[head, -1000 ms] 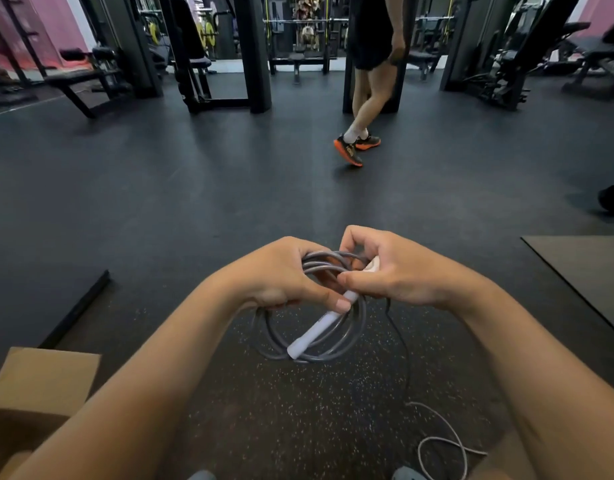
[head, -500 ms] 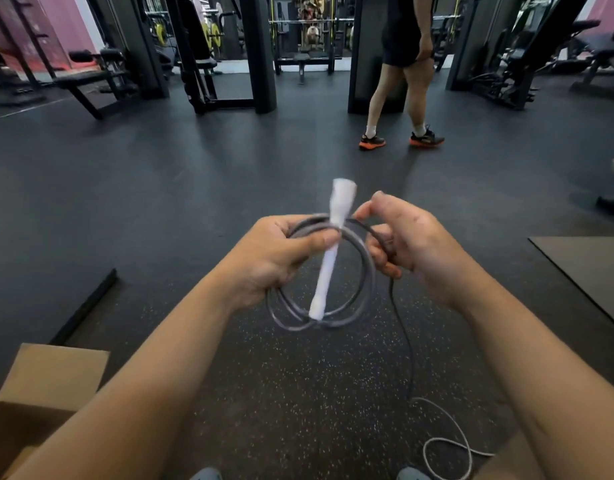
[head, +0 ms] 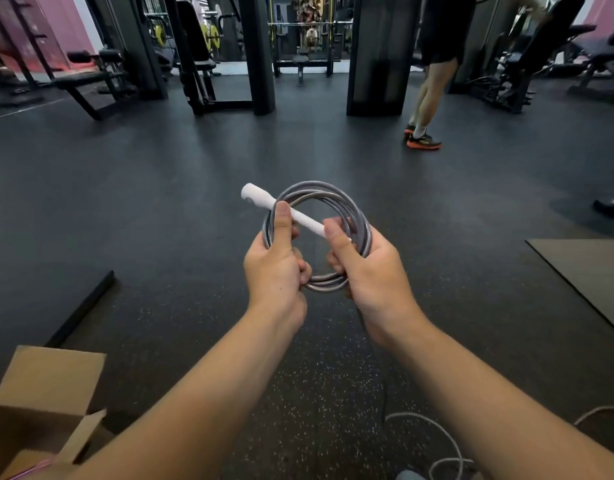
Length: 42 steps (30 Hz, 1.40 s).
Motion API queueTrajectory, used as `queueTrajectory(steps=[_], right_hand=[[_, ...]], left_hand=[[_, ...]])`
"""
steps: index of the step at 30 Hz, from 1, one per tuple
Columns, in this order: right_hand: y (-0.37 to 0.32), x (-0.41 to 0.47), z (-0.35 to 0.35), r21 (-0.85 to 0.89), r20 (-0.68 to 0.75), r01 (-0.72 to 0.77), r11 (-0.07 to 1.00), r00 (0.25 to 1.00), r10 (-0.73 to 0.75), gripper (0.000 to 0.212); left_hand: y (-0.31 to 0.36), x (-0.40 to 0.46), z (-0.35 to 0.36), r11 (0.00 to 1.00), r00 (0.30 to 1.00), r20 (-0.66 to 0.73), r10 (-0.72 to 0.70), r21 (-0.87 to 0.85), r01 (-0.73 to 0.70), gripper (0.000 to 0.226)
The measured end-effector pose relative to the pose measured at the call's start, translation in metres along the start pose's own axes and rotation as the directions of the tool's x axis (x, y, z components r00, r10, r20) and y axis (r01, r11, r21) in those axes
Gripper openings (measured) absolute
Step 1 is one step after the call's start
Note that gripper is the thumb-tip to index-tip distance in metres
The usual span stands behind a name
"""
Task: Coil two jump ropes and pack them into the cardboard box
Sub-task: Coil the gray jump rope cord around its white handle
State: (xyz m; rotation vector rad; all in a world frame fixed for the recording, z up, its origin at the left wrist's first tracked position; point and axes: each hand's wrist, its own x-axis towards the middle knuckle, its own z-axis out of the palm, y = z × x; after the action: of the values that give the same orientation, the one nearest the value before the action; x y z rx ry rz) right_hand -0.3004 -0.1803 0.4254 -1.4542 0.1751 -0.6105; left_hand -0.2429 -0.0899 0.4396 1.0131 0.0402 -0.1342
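Now my left hand (head: pixel 276 268) and right hand (head: pixel 366 271) pinch the coiled rope (head: pixel 359 216) and its white handle (head: pixel 281 209) at chest height; springy and light, it needs gripping across all loops.

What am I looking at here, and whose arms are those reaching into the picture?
No machine here: the single view comes from a camera worn on a person's head, looking down at their own bare arms in a gym. The left hand and right hand together hold a coiled grey jump rope, with its white handle lying across the coil. A thin dark strand hangs from the right hand towards the floor. On the dark rubber floor sits an open cardboard box at lower left, and a loose pale rope lies at lower right. Another person's legs show farther back.
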Motion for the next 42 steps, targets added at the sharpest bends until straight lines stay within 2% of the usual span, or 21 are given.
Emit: queueTrajectory(steps=[3, 5, 7, 9, 10, 12, 13, 14, 16, 18, 20, 22, 25, 27, 29, 31, 33, 36, 38, 40, 42], right_hand=[[-0.003, 0.010, -0.005, -0.013, -0.029, -0.044, 0.999, 0.999, 0.044, 0.036], [-0.008, 0.018, -0.011, -0.027, -0.032, -0.027, 0.999, 0.999, 0.026, 0.034], [-0.013, 0.024, -0.020, -0.072, -0.035, -0.006, 0.997, 0.999, 0.004, 0.026], [-0.016, 0.030, -0.033, -0.144, 0.001, 0.013, 0.989, 1.000, -0.013, 0.025], [-0.018, 0.033, -0.039, -0.184, 0.038, 0.016, 0.983, 0.999, -0.010, 0.026], [-0.020, 0.036, -0.050, -0.268, 0.148, 0.025, 0.963, 0.989, 0.016, 0.030], [-0.021, 0.036, -0.055, -0.328, 0.221, 0.048, 0.943, 0.975, 0.027, 0.033], [-0.022, 0.035, -0.056, -0.393, 0.296, 0.080, 0.916, 0.954, 0.044, 0.035], [-0.026, 0.031, -0.054, -0.446, 0.425, 0.115, 0.887, 0.900, 0.097, 0.030], [-0.027, 0.025, -0.046, -0.451, 0.527, 0.118, 0.885, 0.835, 0.157, 0.021], [-0.027, 0.021, -0.040, -0.487, 0.588, 0.169, 0.857, 0.789, 0.178, 0.018], [-0.026, 0.019, -0.037, -0.518, 0.568, 0.175, 0.838, 0.803, 0.184, 0.027], [-0.029, 0.021, -0.038, -0.561, 0.498, 0.166, 0.811, 0.850, 0.171, 0.027], [-0.029, 0.023, -0.039, -0.635, 0.483, 0.239, 0.735, 0.865, 0.136, 0.025], [-0.027, 0.023, -0.041, -0.677, 0.478, 0.273, 0.683, 0.869, 0.127, 0.029], [-0.026, 0.023, -0.042, -0.637, 0.481, 0.265, 0.724, 0.870, 0.105, 0.039], [-0.026, 0.025, -0.044, -0.524, 0.434, 0.209, 0.825, 0.899, 0.048, 0.050], [-0.028, 0.032, -0.057, -0.385, 0.294, 0.065, 0.921, 0.954, 0.056, 0.058], [-0.030, 0.037, -0.072, -0.400, 0.216, 0.018, 0.916, 0.973, 0.075, 0.059], [-0.029, 0.040, -0.089, -0.416, 0.192, -0.001, 0.909, 0.977, 0.089, 0.055], [-0.025, 0.042, -0.102, -0.390, 0.218, -0.007, 0.921, 0.971, 0.100, 0.041]], left_hand=[[0.002, 0.003, -0.005, 0.996, 0.999, 0.047, 0.018, 0.082, -0.021, 0.038], [0.007, 0.009, -0.013, 0.981, 0.987, 0.162, -0.004, 0.190, -0.028, 0.043], [0.019, 0.019, -0.021, 0.934, 0.937, 0.326, -0.122, 0.356, -0.003, 0.039], [0.036, 0.031, -0.034, 0.804, 0.857, 0.437, -0.273, 0.593, -0.047, 0.033], [0.044, 0.038, -0.041, 0.694, 0.839, 0.445, -0.314, 0.711, -0.117, 0.046], [0.060, 0.046, -0.050, 0.458, 0.859, 0.428, -0.282, 0.847, -0.271, 0.093], [0.066, 0.047, -0.050, 0.389, 0.866, 0.430, -0.256, 0.866, -0.315, 0.110], [0.070, 0.045, -0.049, 0.370, 0.850, 0.461, -0.257, 0.859, -0.354, 0.117], [0.073, 0.037, -0.039, 0.334, 0.761, 0.561, -0.326, 0.821, -0.463, 0.113], [0.066, 0.027, -0.027, 0.293, 0.656, 0.638, -0.403, 0.769, -0.568, 0.084], [0.058, 0.018, -0.020, 0.318, 0.600, 0.660, -0.452, 0.747, -0.583, 0.048], [0.054, 0.016, -0.020, 0.425, 0.587, 0.622, -0.519, 0.783, -0.454, 0.031], [0.052, 0.012, -0.021, 0.549, 0.569, 0.583, -0.580, 0.796, -0.256, 0.028], [0.046, 0.007, -0.019, 0.595, 0.595, 0.582, -0.554, 0.777, -0.205, 0.028], [0.038, 0.004, -0.018, 0.600, 0.635, 0.566, -0.526, 0.776, -0.194, 0.027], [0.034, 0.004, -0.020, 0.555, 0.639, 0.564, -0.522, 0.794, -0.248, 0.021], [0.035, 0.005, -0.020, 0.519, 0.621, 0.593, -0.513, 0.790, -0.326, 0.025], [0.046, 0.010, -0.022, 0.556, 0.617, 0.651, -0.442, 0.739, -0.380, 0.029], [0.056, 0.017, -0.025, 0.654, 0.652, 0.667, -0.361, 0.679, -0.333, 0.031], [0.063, 0.024, -0.029, 0.786, 0.731, 0.645, -0.223, 0.562, -0.256, 0.031], [0.066, 0.031, -0.030, 0.916, 0.818, 0.568, -0.085, 0.367, -0.160, 0.032]])
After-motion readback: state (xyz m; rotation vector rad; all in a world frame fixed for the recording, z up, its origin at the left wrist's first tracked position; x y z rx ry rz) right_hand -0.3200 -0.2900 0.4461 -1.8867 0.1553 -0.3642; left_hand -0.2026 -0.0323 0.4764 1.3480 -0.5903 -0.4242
